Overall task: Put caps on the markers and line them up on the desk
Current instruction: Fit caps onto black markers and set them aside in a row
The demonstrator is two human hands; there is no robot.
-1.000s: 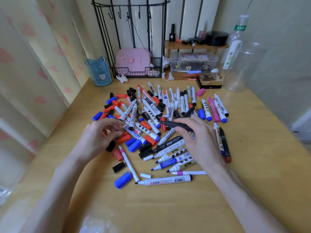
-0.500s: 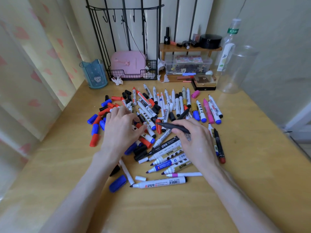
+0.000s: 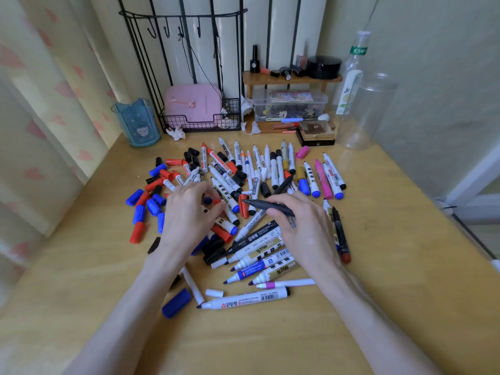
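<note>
Bench [image 3: 392,266]: wooden, with a marker heap [image 3: 273,169] spread over its middle — capped and bare-tipped pens mixed with caps.
Right hand [image 3: 303,228]: over the heap's near right part, fingers and thumb clamped on a black marker [image 3: 267,207]. The marker lies crosswise, its bare tip pointing left over the heap's centre.
Left hand [image 3: 189,215]: palm down on the heap's left part, fingers curled into the pens. Whether they grip anything I cannot tell.
Gap: the two hands are apart, with a red cap [image 3: 243,209] in the heap between them, just under the black marker's tip.
Loose caps [image 3: 139,212]: blue and red, scattered along the heap's left edge.
White marker [image 3: 243,300]: at the heap's near edge, lying crosswise, uncapped; a blue cap [image 3: 176,305] lies just to its left.
Behind the heap: a blue cup [image 3: 136,121] at far left, a pink case [image 3: 192,104] in a wire rack — and a clear jar [image 3: 365,112] at far right.
</note>
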